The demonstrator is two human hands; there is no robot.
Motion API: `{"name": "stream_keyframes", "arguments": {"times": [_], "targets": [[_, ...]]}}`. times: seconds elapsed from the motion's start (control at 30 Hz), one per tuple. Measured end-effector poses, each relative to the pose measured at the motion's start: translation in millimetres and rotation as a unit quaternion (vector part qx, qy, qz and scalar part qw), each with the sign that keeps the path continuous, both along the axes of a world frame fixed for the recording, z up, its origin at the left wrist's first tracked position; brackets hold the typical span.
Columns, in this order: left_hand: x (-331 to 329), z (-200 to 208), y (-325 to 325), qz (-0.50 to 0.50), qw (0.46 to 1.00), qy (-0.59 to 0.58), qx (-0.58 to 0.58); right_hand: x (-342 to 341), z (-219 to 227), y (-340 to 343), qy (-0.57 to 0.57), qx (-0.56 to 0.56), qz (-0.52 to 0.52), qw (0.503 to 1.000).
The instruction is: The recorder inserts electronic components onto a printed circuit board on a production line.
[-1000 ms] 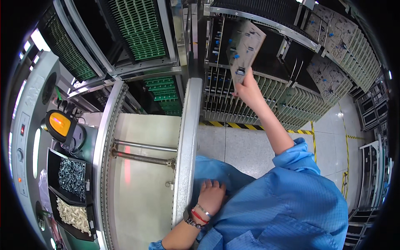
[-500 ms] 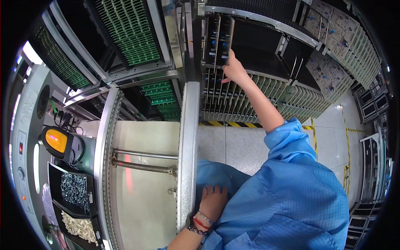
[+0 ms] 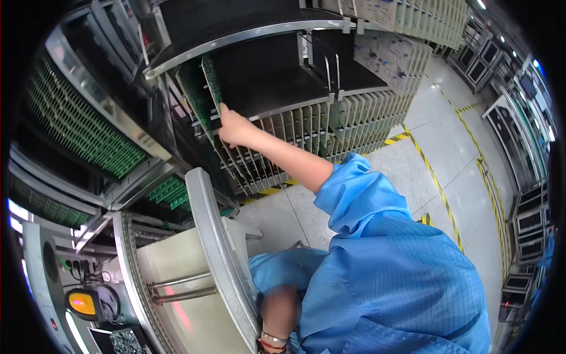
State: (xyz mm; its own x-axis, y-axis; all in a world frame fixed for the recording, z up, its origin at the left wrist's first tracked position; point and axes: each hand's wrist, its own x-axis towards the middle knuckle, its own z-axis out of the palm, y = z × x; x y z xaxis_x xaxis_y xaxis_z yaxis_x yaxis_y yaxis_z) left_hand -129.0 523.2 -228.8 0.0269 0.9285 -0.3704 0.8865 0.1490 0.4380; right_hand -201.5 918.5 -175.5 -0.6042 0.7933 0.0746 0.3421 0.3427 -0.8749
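Note:
My right hand [image 3: 237,127] reaches out to the far left, its fingers closed on the lower front edge of a green circuit board [image 3: 211,81]. This board stands upright in the middle shelf of a black rack, beside another upright circuit board [image 3: 190,97] on its left. My left hand [image 3: 280,309] is low in the picture at my blue-clad thigh, with bracelets at the wrist; motion smears its fingers. Below my right hand, a lower shelf holds a row of upright circuit boards [image 3: 306,127].
A metal rail [image 3: 215,236] borders the pale conveyor bed [image 3: 177,259] on my left. Another rack of green boards [image 3: 82,121] stands beyond it. A yellow-and-black scanner [image 3: 82,304] and a tray of screws [image 3: 125,341] are at lower left. Striped tape [image 3: 436,183] marks the floor.
The view has swung round, so the rack appears farther left. My right hand keeps hold of the circuit board, whose green face now shows. My left hand has become blurred.

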Motion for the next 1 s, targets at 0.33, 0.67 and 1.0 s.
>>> {"name": "stream_keyframes", "arguments": {"times": [0.33,0.67,1.0], "targets": [[13.6,15.1,14.3,-0.001,0.999,0.054,-0.002,9.4,-11.7,14.1,-0.033,0.076,-0.015,0.996],[16.4,14.9,11.2,0.005,0.998,0.065,-0.02,1.8,-7.1,7.7,-0.063,0.088,-0.008,0.994],[14.6,14.2,7.9,0.006,0.997,0.075,-0.017,2.2,-4.7,6.2,-0.072,0.102,-0.011,0.992]]}}
